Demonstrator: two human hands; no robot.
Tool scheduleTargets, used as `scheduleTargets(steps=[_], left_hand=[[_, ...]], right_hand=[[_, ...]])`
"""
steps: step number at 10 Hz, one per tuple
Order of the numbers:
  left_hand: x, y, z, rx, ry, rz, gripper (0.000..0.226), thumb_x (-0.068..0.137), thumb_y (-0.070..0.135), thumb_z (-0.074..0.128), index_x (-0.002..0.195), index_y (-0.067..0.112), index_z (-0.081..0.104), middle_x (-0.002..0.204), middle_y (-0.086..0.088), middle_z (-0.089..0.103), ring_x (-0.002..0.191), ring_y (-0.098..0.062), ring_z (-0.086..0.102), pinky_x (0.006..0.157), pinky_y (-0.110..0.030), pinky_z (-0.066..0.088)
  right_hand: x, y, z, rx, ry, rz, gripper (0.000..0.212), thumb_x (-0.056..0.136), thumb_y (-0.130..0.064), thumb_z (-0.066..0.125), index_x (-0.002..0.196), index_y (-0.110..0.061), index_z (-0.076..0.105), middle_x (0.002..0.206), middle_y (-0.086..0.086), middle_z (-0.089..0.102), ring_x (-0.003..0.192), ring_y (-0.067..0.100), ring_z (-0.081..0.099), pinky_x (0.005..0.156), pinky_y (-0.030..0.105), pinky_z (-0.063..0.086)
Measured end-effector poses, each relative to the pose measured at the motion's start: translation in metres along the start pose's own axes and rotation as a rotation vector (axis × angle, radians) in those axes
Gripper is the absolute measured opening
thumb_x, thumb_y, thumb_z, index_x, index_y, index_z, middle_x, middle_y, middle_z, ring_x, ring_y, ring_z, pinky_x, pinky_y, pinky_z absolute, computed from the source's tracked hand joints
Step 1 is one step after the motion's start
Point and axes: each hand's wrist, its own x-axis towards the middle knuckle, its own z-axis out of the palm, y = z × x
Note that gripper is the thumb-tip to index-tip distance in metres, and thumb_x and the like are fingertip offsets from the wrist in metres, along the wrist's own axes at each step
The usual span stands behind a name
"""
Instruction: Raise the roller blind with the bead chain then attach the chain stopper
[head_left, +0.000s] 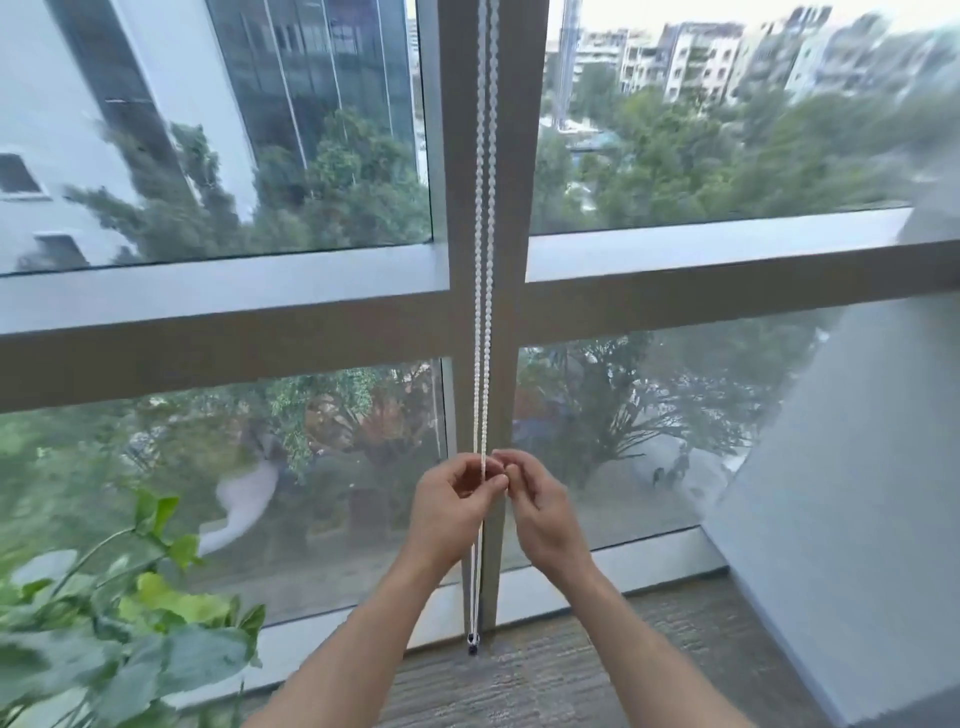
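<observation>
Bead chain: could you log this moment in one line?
blind: out of view | bead chain: hangs along window post | left hand, right hand: both pinching it | stopper: not discernible

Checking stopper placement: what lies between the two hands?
In the head view, the white bead chain runs down between the left hand and right hand, fingertips of both pinching at it; no stopper is discernible.

Left hand (451, 503) and right hand (540, 512) raised together, fingertips pinched.

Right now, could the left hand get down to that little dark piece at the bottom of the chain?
Probably yes. The left hand pinches the bead chain higher up; the dark piece hangs below near the floor with nothing between them. The plant sits off to the side.
</observation>
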Motion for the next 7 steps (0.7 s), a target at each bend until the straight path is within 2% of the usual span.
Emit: scheduleTargets(steps=[1,2,3,4,5,6,7], left_hand=[[0.014,0.054,-0.011,0.028,0.040,0.076,0.014,0.082,0.006,0.076,0.079,0.020,0.074,0.075,-0.009,0.073,0.068,-0.012,0.064,0.068,-0.030,0.053],[0.027,0.099,-0.022,0.032,0.069,0.116,0.012,0.084,0.012,0.075,0.078,0.023,0.074,0.073,-0.006,0.073,0.065,-0.010,0.062,0.063,-0.025,0.052],[0.040,0.142,-0.031,0.044,0.081,0.140,0.010,0.082,0.024,0.076,0.078,0.032,0.074,0.071,0.003,0.073,0.063,-0.006,0.062,0.062,-0.022,0.051],[0.052,0.185,-0.038,0.091,0.080,0.167,0.008,0.079,0.039,0.078,0.078,0.032,0.072,0.068,0.013,0.072,0.061,-0.003,0.063,0.062,-0.019,0.050],[0.064,0.226,-0.045,0.173,0.074,0.250,0.013,0.082,0.039,0.077,0.082,0.027,0.072,0.072,0.012,0.073,0.069,-0.001,0.067,0.068,-0.023,0.054],[0.073,0.268,-0.051,0.282,0.168,0.411,0.022,0.084,0.035,0.076,0.100,0.023,0.069,0.091,0.009,0.073,0.081,0.001,0.067,0.076,-0.024,0.057],[0.079,0.304,-0.059,0.454,0.277,0.569,0.037,0.087,0.031,0.071,0.121,0.019,0.061,0.117,0.002,0.066,0.107,-0.012,0.061,0.096,-0.032,0.049]], right_hand=[[0.013,-0.052,-0.009,-0.010,0.028,-0.073,0.023,0.104,-0.017,0.046,0.115,-0.017,0.067,0.105,-0.004,0.074,0.099,0.005,0.068,0.089,0.026,0.053],[0.025,-0.100,-0.018,0.009,0.064,-0.139,0.024,0.105,-0.020,0.046,0.116,-0.018,0.067,0.106,-0.004,0.074,0.101,0.010,0.068,0.091,0.033,0.055],[0.036,-0.145,-0.029,-0.026,0.070,-0.172,0.025,0.104,-0.023,0.048,0.122,-0.022,0.066,0.117,-0.003,0.072,0.110,0.009,0.066,0.098,0.038,0.052],[0.050,-0.187,-0.043,-0.214,0.080,-0.261,0.040,0.101,-0.020,0.050,0.141,-0.024,0.053,0.140,-0.002,0.060,0.129,0.010,0.054,0.110,0.036,0.043],[0.066,-0.229,-0.057,-0.415,0.120,-0.385,0.051,0.101,-0.026,0.050,0.150,-0.024,0.038,0.153,0.000,0.046,0.143,0.013,0.039,0.117,0.034,0.033],[0.086,-0.264,-0.072,-0.585,0.195,-0.520,0.059,0.102,-0.041,0.045,0.155,-0.022,0.027,0.160,-0.003,0.032,0.149,0.009,0.023,0.120,0.027,0.018],[0.097,-0.299,-0.087,-0.701,0.243,-0.575,0.065,0.102,-0.052,0.032,0.157,-0.019,0.019,0.163,-0.002,0.024,0.151,0.008,0.014,0.121,0.029,0.013]])
